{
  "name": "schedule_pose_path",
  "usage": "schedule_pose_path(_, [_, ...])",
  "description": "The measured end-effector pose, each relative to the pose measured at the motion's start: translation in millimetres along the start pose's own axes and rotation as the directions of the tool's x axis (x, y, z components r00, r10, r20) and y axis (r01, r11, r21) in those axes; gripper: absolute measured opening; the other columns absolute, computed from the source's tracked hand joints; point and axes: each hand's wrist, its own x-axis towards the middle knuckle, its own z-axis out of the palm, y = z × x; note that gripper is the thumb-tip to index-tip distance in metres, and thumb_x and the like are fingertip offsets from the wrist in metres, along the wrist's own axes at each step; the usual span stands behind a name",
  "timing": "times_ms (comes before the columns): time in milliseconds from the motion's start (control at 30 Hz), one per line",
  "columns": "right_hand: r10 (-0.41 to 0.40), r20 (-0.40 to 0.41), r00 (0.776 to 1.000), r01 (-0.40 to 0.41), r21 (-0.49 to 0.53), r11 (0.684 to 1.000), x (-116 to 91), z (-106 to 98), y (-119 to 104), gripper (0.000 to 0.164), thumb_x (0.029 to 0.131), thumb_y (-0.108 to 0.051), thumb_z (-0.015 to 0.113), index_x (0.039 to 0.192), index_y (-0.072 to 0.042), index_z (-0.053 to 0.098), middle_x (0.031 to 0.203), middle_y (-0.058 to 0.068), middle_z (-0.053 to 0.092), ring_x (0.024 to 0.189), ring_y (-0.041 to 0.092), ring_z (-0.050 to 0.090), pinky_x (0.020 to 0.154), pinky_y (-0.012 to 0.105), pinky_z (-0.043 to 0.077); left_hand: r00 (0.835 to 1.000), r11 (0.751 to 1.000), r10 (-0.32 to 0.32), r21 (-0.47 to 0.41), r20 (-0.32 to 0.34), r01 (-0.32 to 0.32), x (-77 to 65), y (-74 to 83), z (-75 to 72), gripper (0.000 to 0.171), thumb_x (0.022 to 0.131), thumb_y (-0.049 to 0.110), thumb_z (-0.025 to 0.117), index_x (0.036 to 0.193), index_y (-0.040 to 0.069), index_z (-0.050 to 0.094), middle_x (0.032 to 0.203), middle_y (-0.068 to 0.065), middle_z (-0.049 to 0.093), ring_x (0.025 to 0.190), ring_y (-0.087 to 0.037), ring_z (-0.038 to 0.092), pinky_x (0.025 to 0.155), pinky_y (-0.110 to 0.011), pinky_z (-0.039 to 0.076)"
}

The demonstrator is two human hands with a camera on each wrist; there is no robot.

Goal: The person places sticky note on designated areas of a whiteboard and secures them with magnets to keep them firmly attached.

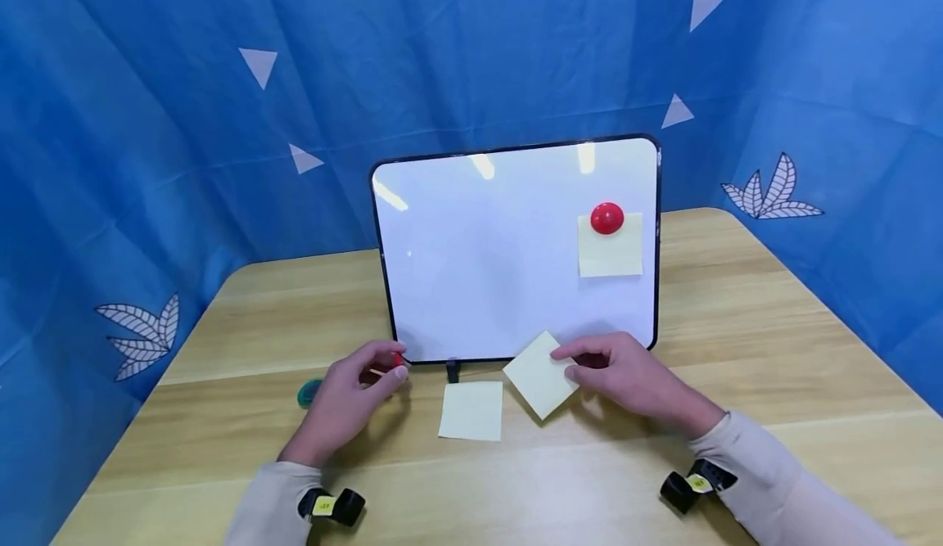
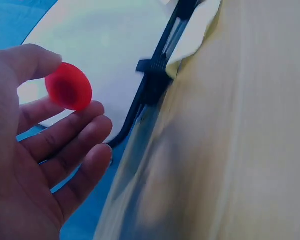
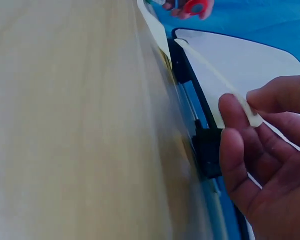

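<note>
My left hand pinches a round red magnet between thumb and fingertips, beside the lower left corner of the whiteboard. Only a sliver of that magnet shows in the head view. By its edge, my right hand pinches a pale yellow sticky note between thumb and fingers; the note is tilted and overlaps the board's bottom edge. Another sticky note lies on the table in front of the board. High on the board's right side, a second red magnet sits over the top of a note.
A green round piece lies on the wooden table, partly behind my left hand. The whiteboard stands upright, with a black foot at its lower edge. A blue patterned curtain surrounds the table's back and sides.
</note>
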Motion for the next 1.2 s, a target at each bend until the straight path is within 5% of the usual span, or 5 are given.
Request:
schedule_pose_path(300, [0.016,0.026,1.0,-0.016,-0.017,1.0,9,-5,-13,0.017,0.094,-0.011,0.067,0.109,-0.012,0.074,0.096,0.005,0.064,0.085,0.025,0.057,0.07,0.031,0.053,0.999,0.997,0.037,-0.065,0.023,-0.036,16.9,21.5,8.7,0.034,0.096,0.045,0.066,0.123,0.024,0.066,0.106,0.004,0.067,0.095,-0.02,0.061,0.083,-0.04,0.052])
schedule_pose_path(667, [-0.074,0.096,0.993,0.085,-0.122,0.989,27,-15,-28,0.013,0.093,-0.006,0.065,0.099,-0.014,0.074,0.089,-0.001,0.065,0.082,0.022,0.058,0.067,0.029,0.051,0.987,0.989,0.137,-0.061,0.08,-0.132,34.0,48.3,12.0,0.032,0.096,0.04,0.067,0.122,0.021,0.068,0.096,0.005,0.069,0.087,-0.017,0.064,0.079,-0.037,0.054])
schedule_pose_path(1200, [-0.059,0.035,0.998,0.066,-0.223,0.973,52,-36,-71,0.021,0.094,-0.004,0.063,0.108,-0.015,0.074,0.103,0.002,0.066,0.084,0.024,0.058,0.069,0.035,0.053,0.975,0.979,0.204,-0.044,0.089,-0.201,60.5,78.1,23.7,0.03,0.097,0.038,0.067,0.122,0.021,0.068,0.096,0.006,0.068,0.087,-0.017,0.064,0.075,-0.037,0.055])
